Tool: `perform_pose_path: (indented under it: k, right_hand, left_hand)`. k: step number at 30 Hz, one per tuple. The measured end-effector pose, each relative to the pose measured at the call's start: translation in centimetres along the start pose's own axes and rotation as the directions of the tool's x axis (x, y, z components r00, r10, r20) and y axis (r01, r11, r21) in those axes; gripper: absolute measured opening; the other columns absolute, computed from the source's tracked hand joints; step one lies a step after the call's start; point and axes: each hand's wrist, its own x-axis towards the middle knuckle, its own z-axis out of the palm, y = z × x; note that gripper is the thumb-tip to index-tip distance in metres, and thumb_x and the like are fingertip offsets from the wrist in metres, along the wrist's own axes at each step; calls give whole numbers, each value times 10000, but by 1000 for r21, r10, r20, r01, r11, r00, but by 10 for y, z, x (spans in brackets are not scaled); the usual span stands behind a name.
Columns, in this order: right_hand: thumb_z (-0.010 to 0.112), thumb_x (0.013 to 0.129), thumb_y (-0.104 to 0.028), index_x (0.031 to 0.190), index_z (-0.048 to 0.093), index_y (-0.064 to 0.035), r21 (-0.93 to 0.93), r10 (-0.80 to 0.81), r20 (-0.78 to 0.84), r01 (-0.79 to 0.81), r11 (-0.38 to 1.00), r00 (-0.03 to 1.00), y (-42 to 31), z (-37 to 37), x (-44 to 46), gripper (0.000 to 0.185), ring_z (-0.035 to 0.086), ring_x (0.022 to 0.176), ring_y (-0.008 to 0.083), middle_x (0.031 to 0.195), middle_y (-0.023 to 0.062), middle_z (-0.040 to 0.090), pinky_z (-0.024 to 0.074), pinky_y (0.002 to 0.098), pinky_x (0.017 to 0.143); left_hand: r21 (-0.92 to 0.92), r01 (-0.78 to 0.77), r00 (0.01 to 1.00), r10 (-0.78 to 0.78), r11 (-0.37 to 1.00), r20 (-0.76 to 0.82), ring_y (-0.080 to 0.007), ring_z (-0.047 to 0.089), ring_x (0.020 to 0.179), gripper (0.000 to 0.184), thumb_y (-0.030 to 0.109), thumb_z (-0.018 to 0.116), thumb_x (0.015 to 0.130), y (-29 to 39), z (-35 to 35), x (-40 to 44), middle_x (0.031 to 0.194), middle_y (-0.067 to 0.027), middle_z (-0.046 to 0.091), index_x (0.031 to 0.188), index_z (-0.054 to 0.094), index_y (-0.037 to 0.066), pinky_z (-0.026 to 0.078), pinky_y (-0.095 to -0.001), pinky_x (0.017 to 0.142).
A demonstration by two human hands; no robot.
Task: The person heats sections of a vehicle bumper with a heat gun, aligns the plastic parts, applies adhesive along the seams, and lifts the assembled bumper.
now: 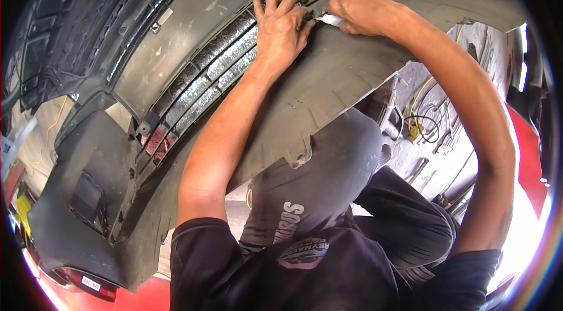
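Note:
A dark plastic car bumper (340,70) lies across my lap with its inner side up, and slatted grille openings run along it. Over the grille slats (234,56), my left hand (280,28) has its fingers bent round the plastic, with the fingertips partly hidden. Just to the right, my right hand (365,10) is closed in a fist round a small white object (332,19) with a narrow tip. The tip points left, close to my left thumb, at the bumper's surface. Its exact kind I cannot make out.
My bent knee (346,141) is under the bumper's edge. Cables and a yellow cord (419,100) lie on the pale floor at right. Another dark plastic panel (76,23) fills the upper left. Red bodywork (525,152) shows at the right edge, and a red lamp (88,283) at lower left.

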Motion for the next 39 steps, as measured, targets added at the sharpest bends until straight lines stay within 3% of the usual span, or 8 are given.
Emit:
perform_pose_path:
  k: [1, 4, 7, 28, 31, 34, 39]
  right_hand:
    - [782, 806, -173, 1018, 689, -14, -14, 45, 77, -44, 999, 996, -3, -5, 1, 281, 660, 1074, 363, 1064, 182, 691, 531, 457, 954]
    - [778, 806, -169, 1006, 690, -12, -17, 53, 74, -51, 999, 996, -5, -7, 0, 269, 663, 1065, 368, 1052, 185, 690, 533, 461, 945]
    - [775, 719, -129, 876, 653, 17, 42, -26, -123, 32, 999, 992, 3, 6, -4, 247, 661, 931, 424, 914, 223, 673, 532, 491, 839]
    - [783, 729, -120, 869, 672, 27, 46, 11, -67, -8, 999, 998, 2, 7, 0, 231, 678, 929, 430, 921, 238, 693, 551, 484, 844]
    - [781, 737, -114, 895, 668, 28, 34, 44, -12, -44, 998, 999, 2, 6, 1, 240, 676, 953, 424, 937, 236, 695, 547, 480, 866]
    - [775, 753, -109, 967, 677, 22, 44, 9, -62, -6, 999, 998, 10, 13, -2, 270, 673, 988, 412, 944, 231, 694, 540, 470, 898]
    - [750, 788, -85, 1130, 699, -2, 107, 99, -75, -91, 990, 992, 15, -3, -16, 356, 672, 1045, 404, 1027, 228, 713, 536, 454, 942]
  left_hand:
    - [-2, 1, 1000, -1, 1000, -1, -272, 567, 1127, 197, 145, 819, 804, 0, 0, 0, 1189, -12, 691, 997, 792, 119, 314, -554, 1120]
    - [-5, 2, 1000, -2, 1000, 0, -274, 567, 1125, 199, 143, 820, 802, 1, -1, 0, 1190, -12, 690, 997, 791, 117, 315, -554, 1119]
    - [-8, 2, 1000, -2, 1000, 0, -274, 566, 1125, 202, 145, 821, 801, 0, 0, 0, 1193, -12, 687, 999, 791, 113, 313, -558, 1123]
    - [5, 9, 1000, -9, 1000, 3, -277, 565, 1144, 203, 158, 823, 805, 0, 1, -1, 1197, -8, 685, 1004, 795, 123, 303, -585, 1136]
    - [10, 10, 1000, -10, 1000, 3, -278, 565, 1143, 191, 156, 820, 807, 0, 0, -1, 1197, -6, 686, 994, 795, 123, 302, -583, 1138]
    - [16, 15, 1000, -15, 1000, 5, -274, 566, 1140, 181, 160, 817, 809, 0, 0, 0, 1195, -1, 688, 986, 796, 124, 300, -578, 1142]
    - [27, 28, 1000, -28, 999, 4, -270, 571, 1151, 236, 171, 829, 794, 0, 2, 1, 1199, 4, 691, 1022, 783, 133, 299, -571, 1149]
